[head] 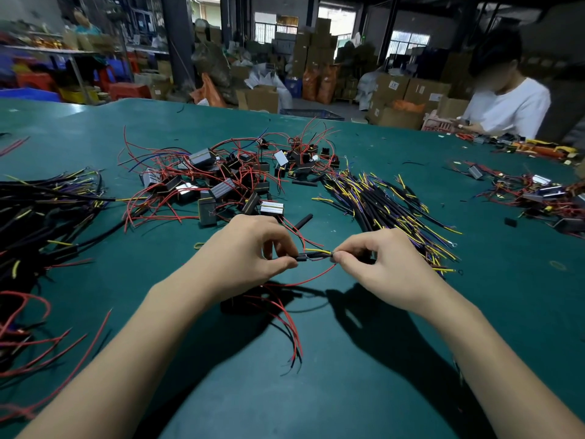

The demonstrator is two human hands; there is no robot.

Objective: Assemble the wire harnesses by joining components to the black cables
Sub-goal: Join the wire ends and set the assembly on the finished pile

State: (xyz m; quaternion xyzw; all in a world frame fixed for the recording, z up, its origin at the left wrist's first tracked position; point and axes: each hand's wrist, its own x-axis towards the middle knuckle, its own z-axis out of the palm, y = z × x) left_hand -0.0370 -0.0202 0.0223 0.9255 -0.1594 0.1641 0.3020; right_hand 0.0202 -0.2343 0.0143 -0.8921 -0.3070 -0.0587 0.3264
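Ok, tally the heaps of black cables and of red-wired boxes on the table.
Black cables: 2, the left cable heap and the right cable heap.
Red-wired boxes: 2, the middle box heap and the far-right box heap.
Total: 4 heaps.

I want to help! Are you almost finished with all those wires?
Not nearly. A bundle at the left may be done. The left hand and right hand pinch one black cable. Box parts and cables still wait.
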